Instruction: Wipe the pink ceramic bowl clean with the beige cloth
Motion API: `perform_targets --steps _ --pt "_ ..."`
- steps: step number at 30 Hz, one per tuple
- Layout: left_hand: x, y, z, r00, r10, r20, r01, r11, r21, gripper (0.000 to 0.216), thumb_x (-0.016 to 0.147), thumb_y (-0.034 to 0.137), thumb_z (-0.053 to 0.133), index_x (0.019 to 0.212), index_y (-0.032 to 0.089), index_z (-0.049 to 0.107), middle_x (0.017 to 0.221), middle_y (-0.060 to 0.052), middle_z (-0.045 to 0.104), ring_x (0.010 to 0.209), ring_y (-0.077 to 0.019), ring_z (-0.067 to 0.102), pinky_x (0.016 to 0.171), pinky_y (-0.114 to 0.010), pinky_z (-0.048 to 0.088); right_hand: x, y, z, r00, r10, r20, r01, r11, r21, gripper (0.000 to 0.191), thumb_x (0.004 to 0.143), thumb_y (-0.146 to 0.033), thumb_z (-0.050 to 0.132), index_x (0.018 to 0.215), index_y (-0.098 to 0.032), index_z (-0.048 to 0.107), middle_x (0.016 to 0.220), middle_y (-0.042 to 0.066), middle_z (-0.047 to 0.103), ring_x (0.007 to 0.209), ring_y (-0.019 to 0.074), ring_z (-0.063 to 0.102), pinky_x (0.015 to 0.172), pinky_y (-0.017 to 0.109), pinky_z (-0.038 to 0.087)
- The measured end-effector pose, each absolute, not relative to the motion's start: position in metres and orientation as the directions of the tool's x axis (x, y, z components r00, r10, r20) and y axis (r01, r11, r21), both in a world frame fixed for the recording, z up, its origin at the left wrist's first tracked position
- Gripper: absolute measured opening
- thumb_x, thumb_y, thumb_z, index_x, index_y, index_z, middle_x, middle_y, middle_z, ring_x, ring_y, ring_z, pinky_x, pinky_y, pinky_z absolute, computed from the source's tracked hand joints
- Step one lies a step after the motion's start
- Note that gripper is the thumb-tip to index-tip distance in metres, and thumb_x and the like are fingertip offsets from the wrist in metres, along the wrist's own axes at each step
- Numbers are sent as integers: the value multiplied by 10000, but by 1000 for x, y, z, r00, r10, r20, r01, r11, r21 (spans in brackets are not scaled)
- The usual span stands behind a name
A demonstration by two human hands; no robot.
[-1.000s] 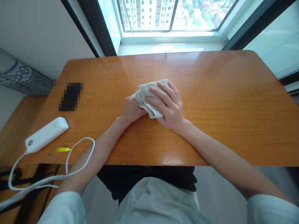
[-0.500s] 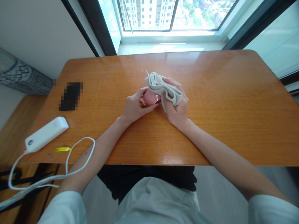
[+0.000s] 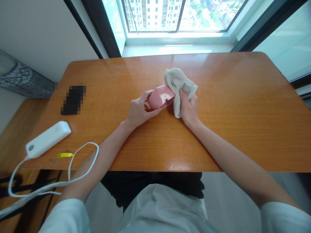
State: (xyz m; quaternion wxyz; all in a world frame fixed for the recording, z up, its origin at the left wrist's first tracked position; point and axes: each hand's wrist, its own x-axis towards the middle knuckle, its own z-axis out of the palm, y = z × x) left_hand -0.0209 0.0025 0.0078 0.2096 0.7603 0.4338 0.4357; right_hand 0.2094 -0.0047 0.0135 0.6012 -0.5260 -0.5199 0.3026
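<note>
Two hands meet over the middle of the tabletop (image 3: 243,106). The left hand (image 3: 137,111) closes its grip on the near-left end of a pink case (image 3: 160,96), whose long axis runs up and right. The right hand (image 3: 189,108) bunches a grey cloth (image 3: 179,83) against its far-right end, seemingly touching.

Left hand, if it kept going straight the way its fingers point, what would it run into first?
The left hand points right, already gripping the pink object. Beyond that, it would probably meet the grey cloth bunched in the right hand.
</note>
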Motion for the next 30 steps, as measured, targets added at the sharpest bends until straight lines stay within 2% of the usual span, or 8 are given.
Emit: perform_targets --steps 3,11,17,23,26,30 --pt "-21 2 9 233 849 474 489 -523 698 710 841 645 924 1392 248 719 1138 -47 843 778 -157 739 676 -246 591 217 3 10 204 952 227 134 203 -970 518 1010 -733 685 862 -239 730 762 -26 676 730 159 615 716 318 525" --pt "-21 2 10 231 854 465 503 -514 695 722 846 639 933 1414 251 715 1102 -39 845 711 -141 719 648 -238 575 222 10 6 140 966 216 57 210 -976 462 991 -704 720 983 -245 768 825 -29 710 796 162 630 817 330 541" --pt "-22 3 11 237 858 456 492 -511 705 710 839 618 930 1405 248 713 1076 -34 841 704 -139 711 638 -233 573 226 14 2 123 938 323 285 279 -917 388 1020 -605 636 899 -244 717 848 -4 744 798 188 619 812 373 509" --pt "-26 4 12 258 855 450 467 -518 717 701 855 617 923 1405 242 706 1032 -15 827 677 -119 685 637 -217 565 226 14 -1 99 925 367 467 283 -838 343 987 -449 620 711 -268 525 656 -29 560 648 159 476 636 349 373" --pt "-28 4 12 276 853 443 477 -522 707 730 868 707 890 1390 237 689 1056 -32 825 715 -140 718 667 -234 590 225 14 -1 32 895 445 535 361 -764 317 985 -385 597 714 -280 471 669 -12 573 671 179 501 655 356 416" --pt "-29 5 13 280 850 446 477 -526 704 753 886 759 856 1380 222 670 1084 -47 818 747 -157 750 685 -247 605 225 15 -1 -73 838 541 592 473 -653 263 995 -311 567 749 -275 484 841 63 710 776 218 615 783 394 534"
